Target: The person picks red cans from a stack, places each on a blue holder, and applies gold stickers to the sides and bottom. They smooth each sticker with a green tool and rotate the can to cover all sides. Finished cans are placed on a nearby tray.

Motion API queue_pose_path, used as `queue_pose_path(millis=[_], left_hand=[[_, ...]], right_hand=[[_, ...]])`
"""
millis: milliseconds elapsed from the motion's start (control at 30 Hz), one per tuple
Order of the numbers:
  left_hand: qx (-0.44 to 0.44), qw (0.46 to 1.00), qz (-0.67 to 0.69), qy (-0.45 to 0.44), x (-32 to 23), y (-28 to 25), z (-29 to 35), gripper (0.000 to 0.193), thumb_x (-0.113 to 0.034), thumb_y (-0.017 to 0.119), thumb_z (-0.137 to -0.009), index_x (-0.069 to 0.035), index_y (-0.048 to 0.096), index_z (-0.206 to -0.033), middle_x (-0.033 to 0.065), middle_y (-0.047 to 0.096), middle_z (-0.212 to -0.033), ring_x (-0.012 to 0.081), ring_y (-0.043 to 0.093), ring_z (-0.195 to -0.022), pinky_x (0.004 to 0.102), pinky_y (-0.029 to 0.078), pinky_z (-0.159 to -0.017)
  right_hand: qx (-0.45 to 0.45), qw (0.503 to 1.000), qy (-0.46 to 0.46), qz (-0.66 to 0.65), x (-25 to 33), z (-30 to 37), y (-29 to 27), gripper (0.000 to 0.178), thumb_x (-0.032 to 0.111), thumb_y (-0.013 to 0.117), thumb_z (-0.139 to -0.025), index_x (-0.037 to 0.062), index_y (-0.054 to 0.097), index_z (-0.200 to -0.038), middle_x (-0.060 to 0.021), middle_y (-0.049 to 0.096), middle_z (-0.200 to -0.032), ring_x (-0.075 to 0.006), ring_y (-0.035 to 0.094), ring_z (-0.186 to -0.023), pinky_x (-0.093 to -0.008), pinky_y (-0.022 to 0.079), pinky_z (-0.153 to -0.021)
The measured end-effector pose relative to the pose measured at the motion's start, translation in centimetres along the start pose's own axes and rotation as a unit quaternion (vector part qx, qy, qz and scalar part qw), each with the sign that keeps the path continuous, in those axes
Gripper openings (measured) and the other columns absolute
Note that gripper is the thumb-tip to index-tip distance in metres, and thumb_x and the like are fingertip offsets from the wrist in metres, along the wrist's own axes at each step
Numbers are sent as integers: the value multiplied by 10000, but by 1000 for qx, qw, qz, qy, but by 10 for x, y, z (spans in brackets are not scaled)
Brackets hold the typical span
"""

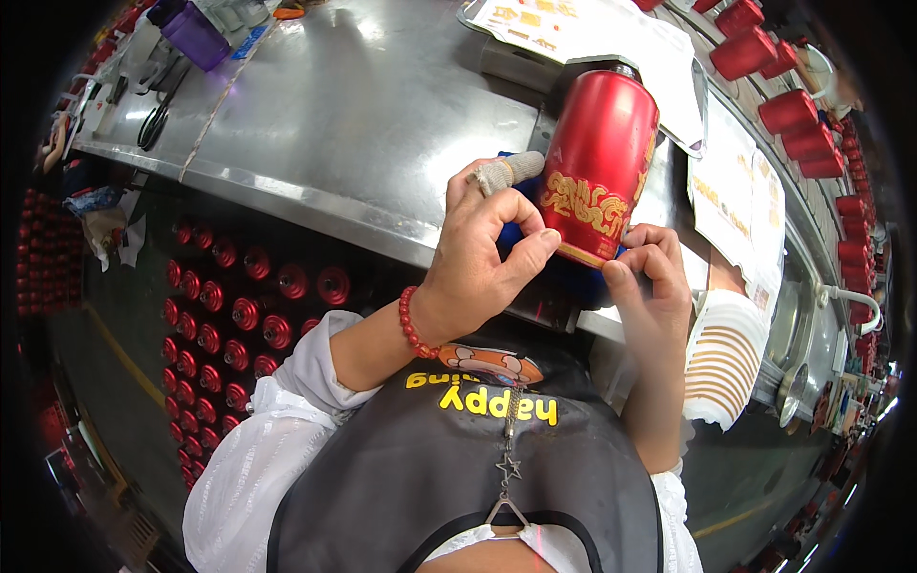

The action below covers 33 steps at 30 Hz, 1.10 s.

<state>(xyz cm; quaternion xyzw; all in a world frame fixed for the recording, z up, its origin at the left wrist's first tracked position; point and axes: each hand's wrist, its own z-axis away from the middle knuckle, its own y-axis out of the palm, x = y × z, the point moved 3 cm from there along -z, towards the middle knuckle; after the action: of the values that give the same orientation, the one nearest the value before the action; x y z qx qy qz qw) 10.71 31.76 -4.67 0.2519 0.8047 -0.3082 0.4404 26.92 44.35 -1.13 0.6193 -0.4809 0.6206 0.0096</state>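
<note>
A glossy red metal canister (pixel 607 124) with gold ornamental decals lies tilted on a dark support at the counter's front edge. My left hand (pixel 487 239) is beside its lower left side, thumb and forefinger closed in a pinch. One finger of it wears a grey cloth cover (pixel 506 174) and reaches the canister's wall. My right hand (pixel 654 277) is at the lower right rim, thumb and forefinger closed by the gold band (pixel 585 256). Whatever thin thing the fingertips may hold is too small to make out. Something blue (pixel 516 234) shows behind my left hand.
White sheets with gold prints (pixel 731 205) lie right of the canister, and a gold-striped sheet (pixel 728 358) hangs over the edge. A purple bottle (pixel 194 36) and black scissors (pixel 158 119) are at the far left. Rows of red canisters (pixel 244 315) stand below the metal counter (pixel 353 105).
</note>
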Motion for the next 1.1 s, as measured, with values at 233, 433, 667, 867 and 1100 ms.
queue_pose_path(millis=[233,433,667,867,1100], left_hand=[[4,1000,4,-13,6,-2,4,150,-184,735,-861,-80,627,-874,224,585,-1322,385,392,-1290,476,292,-1111],[-29,999,-4,-36,16,-7,10,103,-158,692,-891,-78,627,-885,193,638,-1235,378,456,-1210,463,311,-1092],[-44,960,-202,191,0,-5,35,374,-99,671,-837,-179,745,-1195,-6,748,-1010,223,535,-1169,456,283,-1110],[-41,958,-232,165,15,-11,41,376,-111,693,-867,-188,725,-1234,-32,755,-1078,201,517,-1209,472,239,-1144],[-39,886,-315,339,-7,-8,25,325,-258,729,-863,-287,727,-1187,-136,737,-1050,130,486,-1200,485,230,-1150]], right_hand=[[8,1000,5,-11,-3,0,2,242,175,752,-889,-7,602,-834,-116,525,-1009,-218,523,-954,-309,440,-807],[8,999,14,-32,-5,0,4,237,166,749,-890,-7,599,-829,-114,518,-1009,-214,513,-963,-301,431,-820],[15,999,13,-39,-6,-1,5,254,179,750,-890,-1,587,-819,-116,507,-1027,-221,501,-974,-307,422,-864],[45,998,14,-39,-11,-1,0,280,224,710,-935,-1,576,-838,-115,501,-1044,-224,496,-983,-314,420,-885],[80,979,82,-168,-17,1,-7,292,237,635,-999,-5,573,-847,-102,492,-1062,-206,484,-990,-299,420,-867]])
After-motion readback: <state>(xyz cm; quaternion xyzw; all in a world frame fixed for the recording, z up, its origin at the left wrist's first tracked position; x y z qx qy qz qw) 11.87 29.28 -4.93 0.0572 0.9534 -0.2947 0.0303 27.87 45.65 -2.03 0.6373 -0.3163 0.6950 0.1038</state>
